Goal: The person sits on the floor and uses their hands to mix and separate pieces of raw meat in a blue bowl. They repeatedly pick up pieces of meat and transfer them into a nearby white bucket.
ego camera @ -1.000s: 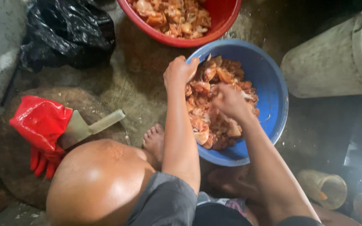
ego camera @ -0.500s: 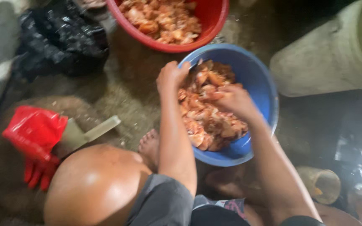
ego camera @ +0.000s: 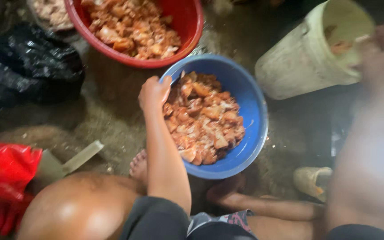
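- Head view: the person's left hand [ego camera: 154, 92] curls closed over the far-left rim of a blue bowl [ego camera: 250, 146], which sits on the wet floor at centre, between the person's bare feet.
- The bowl is heaped with pale orange meat pieces [ego camera: 203, 118]; they look soft, wet and slippery, and the full bowl likely heavy, so the rim is the sound place to grip.
- The right hand [ego camera: 381, 51] is blurred at the mouth of a pale bucket [ego camera: 298, 66] far right; whether it grips anything cannot be told.
- A red bowl [ego camera: 187, 26] of similar pieces sits beyond.
- Half a second ago, the right hand was in the blue bowl among the pieces; now it has swung to the bucket.
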